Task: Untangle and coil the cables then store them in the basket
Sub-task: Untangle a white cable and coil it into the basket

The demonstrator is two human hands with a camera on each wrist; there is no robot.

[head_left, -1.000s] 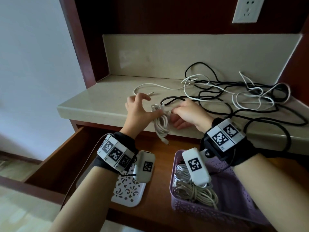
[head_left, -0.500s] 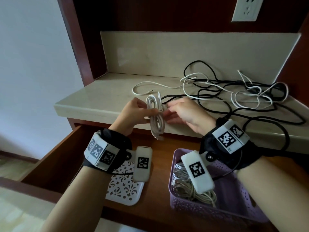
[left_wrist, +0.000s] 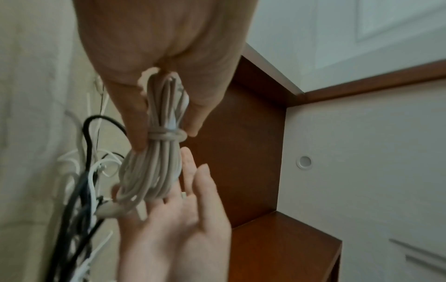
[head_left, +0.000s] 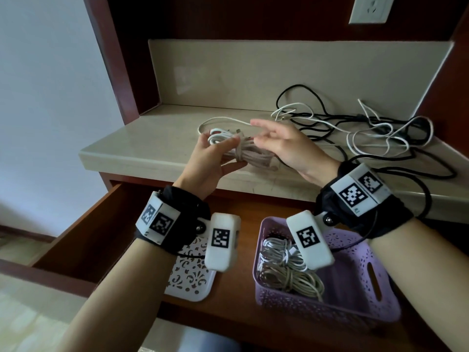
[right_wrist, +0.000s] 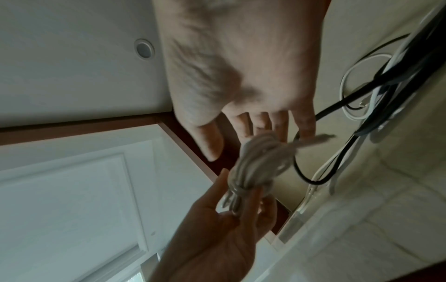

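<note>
A coiled beige-white cable bundle (head_left: pixel 243 152), wrapped round its middle, lies sideways above the counter's front edge. My left hand (head_left: pixel 215 158) pinches its left half between thumb and fingers (left_wrist: pixel 137 122). My right hand (head_left: pixel 281 146) is spread with straight fingers (right_wrist: pixel 260 122) at the bundle's right end (left_wrist: pixel 149 171), apparently brushing it. The purple basket (head_left: pixel 355 273) stands in the open drawer below my right wrist and holds two coiled cables (head_left: pixel 284 268). A tangle of black and white cables (head_left: pixel 368 135) lies on the counter to the right.
A white perforated lid (head_left: pixel 190 278) lies in the wooden drawer (head_left: pixel 83 240) left of the basket. The stone counter (head_left: pixel 157 138) has a backsplash behind and wooden side walls. One black cable loop (head_left: pixel 429 199) hangs over the counter edge. A wall socket (head_left: pixel 370 8) sits above.
The bundle has turned from hanging upright to lying sideways and has risen. My right hand has let go of it and spread its fingers; my left hand still holds it.
</note>
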